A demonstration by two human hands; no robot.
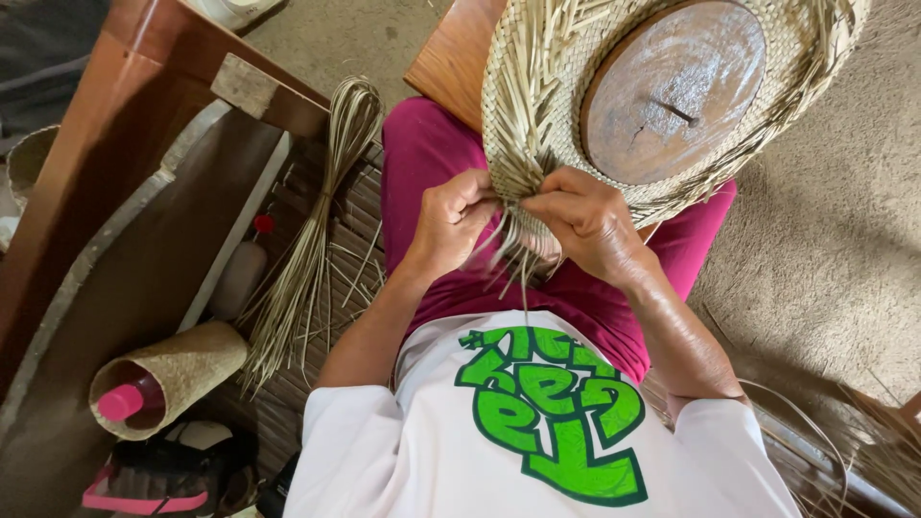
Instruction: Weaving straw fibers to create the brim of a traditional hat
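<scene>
Both hands pinch loose strands (513, 251) at hat (537, 105) brim's near edge: left hand (456, 221), right hand (585, 221). Strands hang toward lap, between grips.

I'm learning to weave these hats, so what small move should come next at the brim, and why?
Probably fold the next loose strand across its neighbour and pull it snug. Both the left hand and the right hand pinch the unfinished edge of the woven hat, which sits over a wooden block, and free ends hang unwoven below the fingers.
</scene>
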